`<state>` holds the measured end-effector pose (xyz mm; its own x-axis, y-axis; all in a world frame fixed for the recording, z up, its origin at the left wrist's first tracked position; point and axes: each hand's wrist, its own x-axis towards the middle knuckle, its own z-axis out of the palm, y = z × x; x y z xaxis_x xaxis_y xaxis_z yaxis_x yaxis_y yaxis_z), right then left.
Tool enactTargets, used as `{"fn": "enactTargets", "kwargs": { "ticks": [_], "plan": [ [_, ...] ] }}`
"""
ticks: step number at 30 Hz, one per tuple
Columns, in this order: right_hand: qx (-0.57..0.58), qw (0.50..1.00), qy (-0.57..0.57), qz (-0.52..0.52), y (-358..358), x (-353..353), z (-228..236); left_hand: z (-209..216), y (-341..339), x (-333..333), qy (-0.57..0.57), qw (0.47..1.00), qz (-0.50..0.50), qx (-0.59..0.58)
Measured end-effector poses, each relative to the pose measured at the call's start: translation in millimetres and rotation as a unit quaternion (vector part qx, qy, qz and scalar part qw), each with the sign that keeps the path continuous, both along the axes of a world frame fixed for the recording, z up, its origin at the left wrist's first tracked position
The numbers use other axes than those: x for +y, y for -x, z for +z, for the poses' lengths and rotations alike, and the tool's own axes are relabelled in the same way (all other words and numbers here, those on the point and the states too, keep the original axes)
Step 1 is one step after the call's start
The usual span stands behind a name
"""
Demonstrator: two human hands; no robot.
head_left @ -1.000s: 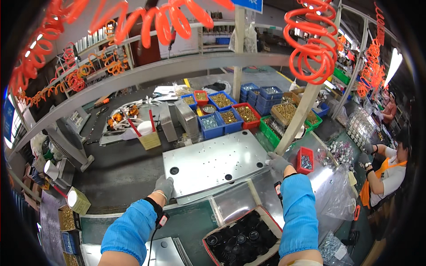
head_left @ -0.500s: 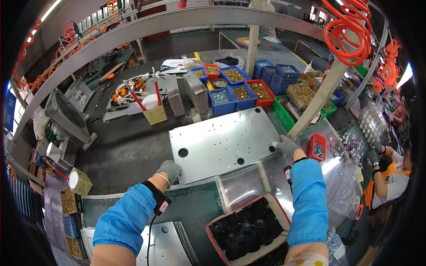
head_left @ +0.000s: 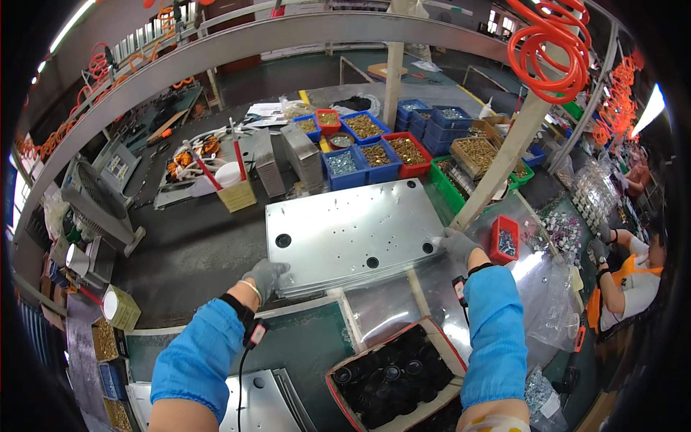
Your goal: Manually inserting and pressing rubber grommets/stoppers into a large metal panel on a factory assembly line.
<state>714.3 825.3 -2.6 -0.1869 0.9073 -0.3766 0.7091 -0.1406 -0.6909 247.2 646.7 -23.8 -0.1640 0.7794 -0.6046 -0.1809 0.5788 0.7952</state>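
Observation:
A flat silver metal panel with small holes and black round plugs lies on the bench before me. Thin edges show beneath its near side, like more sheets stacked under it. At its near left corner my left hand, in a grey glove, grips the edge with the thumb toward the top face. My right hand, also gloved, closes on the right edge near a black plug; its fingertips are partly hidden. Closer to me, a red-rimmed carton holds black round parts, left of my right forearm.
Blue bins, a red bin and a green crate of small hardware stand behind the panel. A red tray of screws sits to the right. More metal sheets lie near my left forearm. Another person works at far right.
The panel's left side has swung slightly away from me, and sheet edges now show under its near side. Both hands stay at its edges. The whole view has shifted a little.

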Motion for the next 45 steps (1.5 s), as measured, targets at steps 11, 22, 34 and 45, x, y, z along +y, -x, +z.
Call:
{"fn": "enactTargets", "kwargs": {
  "ticks": [11, 22, 34, 45],
  "plan": [
    [0.017, 0.998, 0.055, -0.017, -3, -7, -6, 22, -16, 0, 0.084, 0.989, 0.116, -0.043],
    [0.122, 0.986, -0.058, -0.101, -21, 18, -41, 12, -36, 2, 0.037, 0.982, 0.115, -0.146],
    [0.233, 0.945, -0.034, -0.225, -23, 17, -54, 24, -28, -7, 0.057, 0.978, 0.065, -0.188],
    [0.123, 0.989, -0.047, -0.068, -52, -15, -22, 208, 109, -255, -0.133, 0.966, 0.043, 0.217]
  ]
}}
